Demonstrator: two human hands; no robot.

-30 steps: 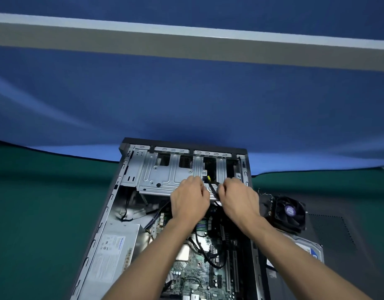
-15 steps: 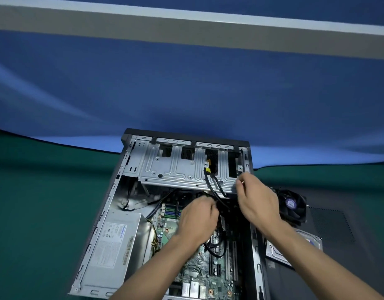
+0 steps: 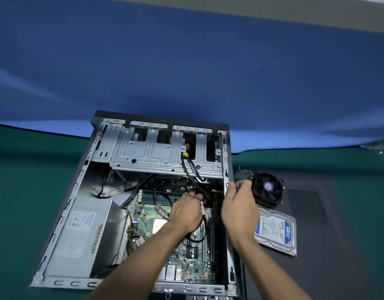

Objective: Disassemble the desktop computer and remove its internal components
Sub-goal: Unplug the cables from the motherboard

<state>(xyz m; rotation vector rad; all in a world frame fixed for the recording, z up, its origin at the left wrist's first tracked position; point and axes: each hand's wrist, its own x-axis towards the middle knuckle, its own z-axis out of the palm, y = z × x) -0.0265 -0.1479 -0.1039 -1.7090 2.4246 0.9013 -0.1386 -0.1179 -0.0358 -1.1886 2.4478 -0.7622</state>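
The open desktop case (image 3: 78, 191) lies flat on the green table. Inside it are a grey power supply (image 3: 78, 232) at the left, the green motherboard (image 3: 193, 267) and a metal drive cage (image 3: 152, 152) at the far end. Black cables (image 3: 187, 169) with a yellow connector (image 3: 185, 154) run from the cage down to the board. My left hand (image 3: 184, 213) is over the board's upper right, its fingers curled round these black cables. My right hand (image 3: 238, 206) hovers above the case's right wall, fingers loosely curled, with nothing visible in it.
A removed black cooler fan (image 3: 267, 187) and a hard drive (image 3: 275, 230) with a blue and white label lie on a dark panel (image 3: 338, 245) right of the case. A blue cloth (image 3: 186, 72) hangs behind the table.
My left hand came down from the drive cage to the cables over the motherboard. My right hand moved right, off the cage to the case's right wall.
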